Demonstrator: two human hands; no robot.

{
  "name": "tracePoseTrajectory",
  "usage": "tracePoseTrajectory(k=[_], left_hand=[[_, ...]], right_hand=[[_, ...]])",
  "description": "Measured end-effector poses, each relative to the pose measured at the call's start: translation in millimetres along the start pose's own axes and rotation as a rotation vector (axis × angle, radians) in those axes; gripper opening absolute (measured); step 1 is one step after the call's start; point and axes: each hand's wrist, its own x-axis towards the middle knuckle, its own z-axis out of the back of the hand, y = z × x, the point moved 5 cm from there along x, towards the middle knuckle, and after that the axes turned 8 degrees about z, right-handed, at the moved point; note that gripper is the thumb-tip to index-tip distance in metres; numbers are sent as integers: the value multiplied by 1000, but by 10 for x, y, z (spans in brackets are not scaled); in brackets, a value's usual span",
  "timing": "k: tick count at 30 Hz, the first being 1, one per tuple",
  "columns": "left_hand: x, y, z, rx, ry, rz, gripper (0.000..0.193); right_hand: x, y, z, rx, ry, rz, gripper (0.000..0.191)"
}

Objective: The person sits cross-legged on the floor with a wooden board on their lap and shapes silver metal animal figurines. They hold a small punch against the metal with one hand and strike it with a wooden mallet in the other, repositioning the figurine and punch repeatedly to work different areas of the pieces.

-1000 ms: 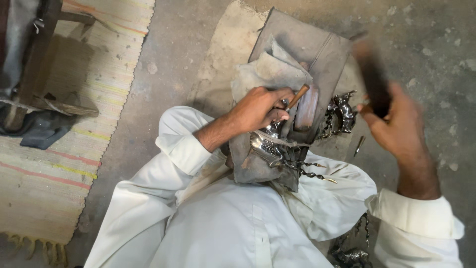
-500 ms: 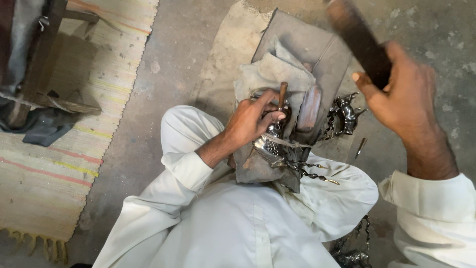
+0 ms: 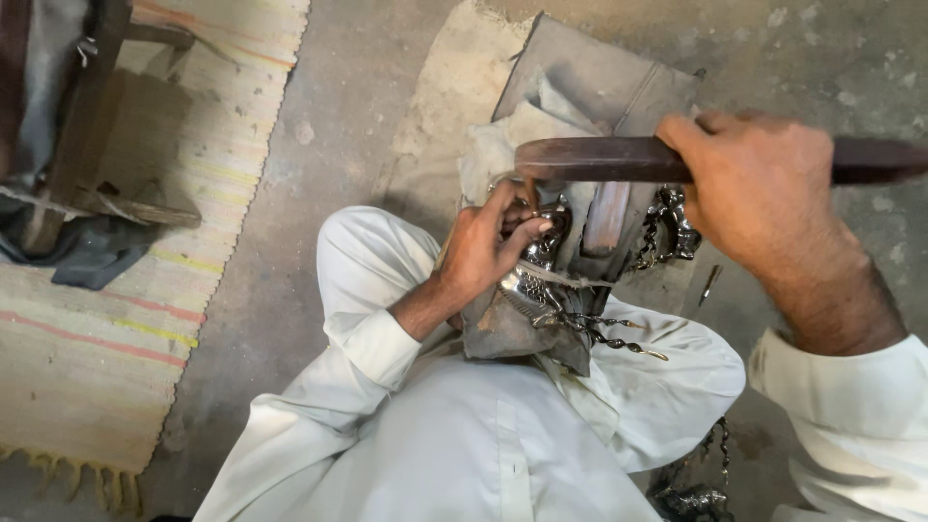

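My left hand (image 3: 488, 249) pinches a small punch tool against a shiny silver metal ornament (image 3: 537, 280) that lies on grey cloth over a block between my knees. My right hand (image 3: 764, 188) grips a dark wooden mallet stick (image 3: 599, 159), held level just above the left hand and the punch. The punch's tip is hidden by my left fingers. A silver chain (image 3: 609, 333) trails from the ornament across my white trouser leg.
More shiny metal pieces (image 3: 667, 227) lie by the block, and others (image 3: 701, 498) by my right knee. A small nail-like tool (image 3: 709, 283) rests on the concrete floor. A striped woven rug (image 3: 116, 319) and a wooden stool frame (image 3: 87, 164) are at left.
My right hand has swung the wooden stick down from a raised position at the upper right until it lies level over the punch. My left hand kept its place on the ornament.
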Motion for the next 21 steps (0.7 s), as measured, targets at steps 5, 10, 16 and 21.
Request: tracePoseTrajectory(k=[5,10,16,21], left_hand=[[-14,84,-68,32,-13,169,37],[-26,125,-95,-26,-85,105,36],[87,302,-75,-508,14,238,27],[311,218,35,-589,251,275,37]], right_hand=[[83,-87,232,181,-191,-101,32],[176,58,60,-36,46,60,35],[-148,-164,-386,292,210,-223,32],[-776,-10,-1186,1357,-39,-456,36]])
